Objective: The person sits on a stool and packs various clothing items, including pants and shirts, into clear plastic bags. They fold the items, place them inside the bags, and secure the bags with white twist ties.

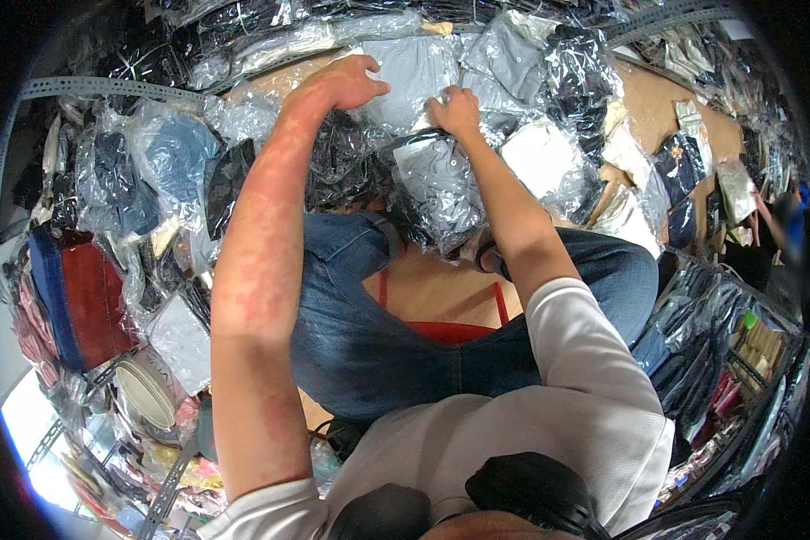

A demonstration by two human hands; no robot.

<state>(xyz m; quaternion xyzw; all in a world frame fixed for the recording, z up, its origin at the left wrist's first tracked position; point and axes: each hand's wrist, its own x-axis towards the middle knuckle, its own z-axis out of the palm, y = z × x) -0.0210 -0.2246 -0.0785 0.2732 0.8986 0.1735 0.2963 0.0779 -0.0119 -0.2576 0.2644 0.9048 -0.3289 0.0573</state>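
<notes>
A flat grey folded garment in a clear plastic bag [411,79] lies at the far middle. At its left edge is my left hand [349,83], fingers partly curled and apart, with nothing visible between them. My right hand [457,112] rests at the near right part of the same bag, its thumb and fingers spread apart on the plastic. Closer to me, below the right hand, sits a bagged grey buttoned shirt [436,180]. A second bagged grey garment [504,63] lies just beyond the right hand to the right.
Bagged dark garments [351,162] lie between my forearms. To the right are a bagged white garment [542,157] and black bagged clothing [580,76]. A red and blue box-like item [81,288] stands at left. Metal shelving [117,87] surrounds me. Part of another person [787,225] shows far right.
</notes>
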